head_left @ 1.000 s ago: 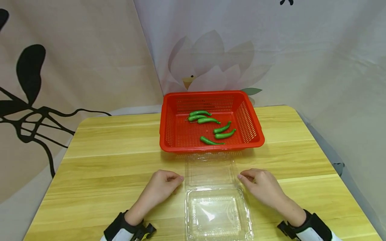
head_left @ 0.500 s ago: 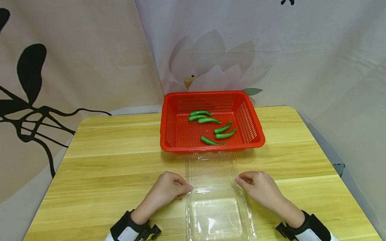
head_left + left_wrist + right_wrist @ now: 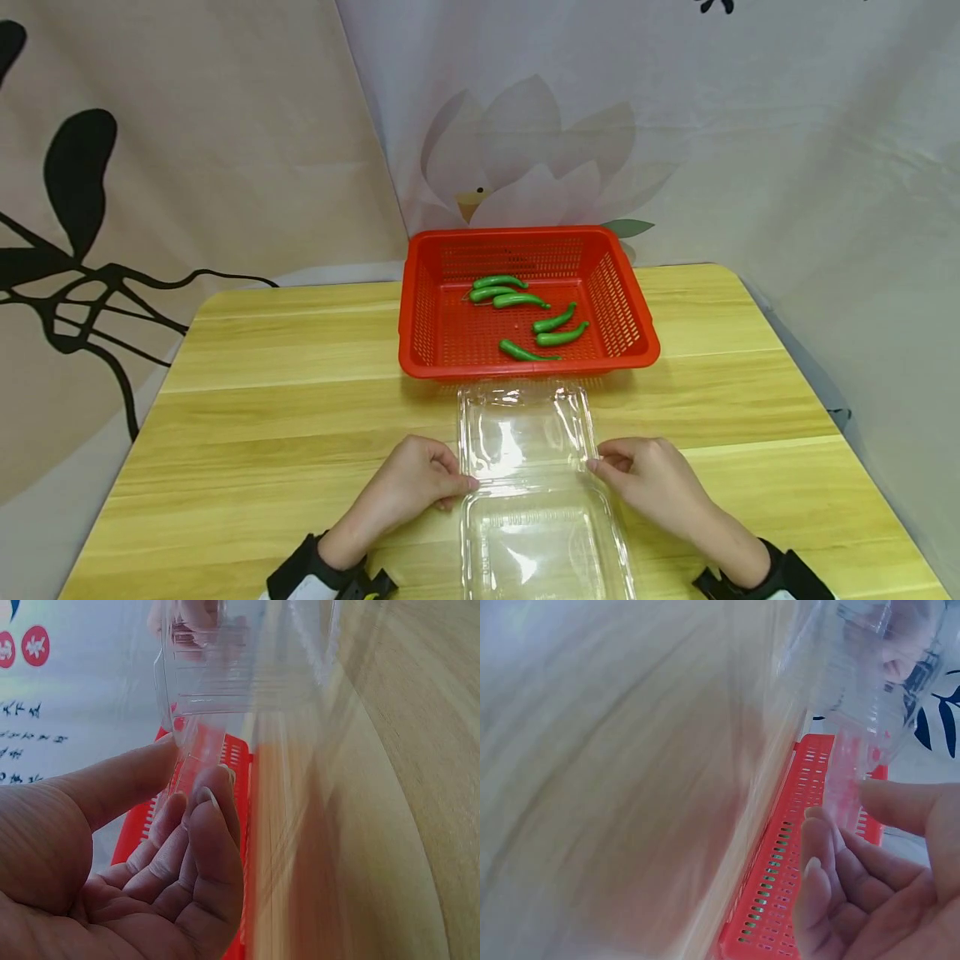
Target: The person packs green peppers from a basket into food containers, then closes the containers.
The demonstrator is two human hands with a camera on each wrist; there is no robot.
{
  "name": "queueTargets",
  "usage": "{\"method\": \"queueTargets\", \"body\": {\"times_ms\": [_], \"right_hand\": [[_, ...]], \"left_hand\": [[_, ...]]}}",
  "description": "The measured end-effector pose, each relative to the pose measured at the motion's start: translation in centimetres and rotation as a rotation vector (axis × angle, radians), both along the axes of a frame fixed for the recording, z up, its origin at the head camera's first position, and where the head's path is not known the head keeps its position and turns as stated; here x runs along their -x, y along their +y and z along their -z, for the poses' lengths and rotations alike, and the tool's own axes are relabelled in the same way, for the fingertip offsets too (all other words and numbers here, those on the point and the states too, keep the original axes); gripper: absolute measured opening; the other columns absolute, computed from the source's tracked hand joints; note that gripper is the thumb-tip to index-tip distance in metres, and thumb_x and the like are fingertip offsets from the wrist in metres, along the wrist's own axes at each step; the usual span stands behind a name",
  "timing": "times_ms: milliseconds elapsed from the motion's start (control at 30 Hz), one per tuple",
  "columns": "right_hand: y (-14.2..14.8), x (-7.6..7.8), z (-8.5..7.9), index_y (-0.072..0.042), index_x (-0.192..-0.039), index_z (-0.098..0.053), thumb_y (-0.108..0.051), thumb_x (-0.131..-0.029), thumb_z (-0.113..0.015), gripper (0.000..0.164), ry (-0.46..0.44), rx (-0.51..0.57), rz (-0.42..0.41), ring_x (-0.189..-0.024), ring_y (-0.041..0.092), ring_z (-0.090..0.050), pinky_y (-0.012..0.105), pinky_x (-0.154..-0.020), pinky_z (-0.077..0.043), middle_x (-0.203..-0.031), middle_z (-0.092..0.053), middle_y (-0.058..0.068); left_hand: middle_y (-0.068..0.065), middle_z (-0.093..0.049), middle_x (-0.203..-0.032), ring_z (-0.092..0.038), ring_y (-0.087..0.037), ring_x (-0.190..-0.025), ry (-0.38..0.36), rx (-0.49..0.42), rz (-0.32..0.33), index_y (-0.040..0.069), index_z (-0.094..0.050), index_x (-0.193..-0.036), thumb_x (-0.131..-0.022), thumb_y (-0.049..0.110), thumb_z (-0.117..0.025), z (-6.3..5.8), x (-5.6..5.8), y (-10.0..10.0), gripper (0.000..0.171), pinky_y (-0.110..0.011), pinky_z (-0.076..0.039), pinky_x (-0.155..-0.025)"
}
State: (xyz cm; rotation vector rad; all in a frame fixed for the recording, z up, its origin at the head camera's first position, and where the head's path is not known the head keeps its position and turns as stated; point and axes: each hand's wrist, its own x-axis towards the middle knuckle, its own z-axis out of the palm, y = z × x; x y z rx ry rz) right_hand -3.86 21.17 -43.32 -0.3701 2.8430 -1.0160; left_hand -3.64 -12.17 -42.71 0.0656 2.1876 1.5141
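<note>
A clear plastic clamshell box [image 3: 543,550] lies unfolded in front of me, its two halves joined by a crease across the middle. The far half [image 3: 525,429] reaches up to the basket's front edge and catches bright glare. My left hand [image 3: 416,482] pinches the box's left edge by the crease between thumb and fingers. On the opposite side, my right hand [image 3: 648,475] pinches the right edge at about the same height. Both wrist views show the clear plastic [image 3: 225,690] running between thumb and curled fingers.
Behind the box stands a red perforated basket [image 3: 408,333] holding several green chili peppers [image 3: 521,300]. The wooden table [image 3: 285,392] extends to both sides, with a printed curtain [image 3: 787,150] hanging at its back.
My left hand has moved right onto the box's edge. The right hand has shifted slightly toward me. The box's crease has come nearer to me, and the far half now shows stronger glare.
</note>
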Motion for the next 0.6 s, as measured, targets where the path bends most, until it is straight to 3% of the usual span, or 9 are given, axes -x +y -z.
{"method": "queueTargets", "body": {"times_ms": [200,500,600], "right_hand": [[-0.17,-0.56,-0.31,-0.004,-0.098,-0.081,-0.021,-0.089,-0.085,0.020,0.013,0.006,-0.011,-0.071,-0.002,-0.064,0.024,-0.066,-0.056,-0.080,-0.072,-0.012],[-0.17,-0.90,-0.32,-0.010,-0.092,-0.076,-0.018,-0.088,-0.086,0.013,0.027,0.064,-0.023,-0.070,-0.002,-0.062,0.023,-0.063,-0.056,-0.076,-0.068,-0.017],[-0.11,-0.82,-0.26,-0.011,-0.091,-0.073,-0.015,-0.089,-0.085,0.013,-0.009,0.124,-0.034,-0.072,0.001,-0.063,0.024,-0.065,-0.057,-0.078,-0.068,-0.014]], "left_hand": [[-0.004,-0.064,-0.060,-0.057,-0.013,-0.055,0.000,0.007,0.005,0.007,-0.065,-0.073,-0.084,0.017,-0.089,-0.18,-0.39,-0.08,0.029,-0.021,-0.038,-0.049],[-0.005,-0.064,-0.060,-0.058,-0.014,-0.057,0.002,-0.009,0.026,0.007,-0.064,-0.074,-0.085,0.013,-0.088,-0.14,-0.76,-0.21,0.027,-0.021,-0.037,-0.050],[-0.006,-0.065,-0.061,-0.058,-0.015,-0.057,0.005,-0.022,0.023,0.006,-0.064,-0.076,-0.086,0.013,-0.087,-0.05,-0.76,-0.29,0.026,-0.021,-0.039,-0.050]]}}
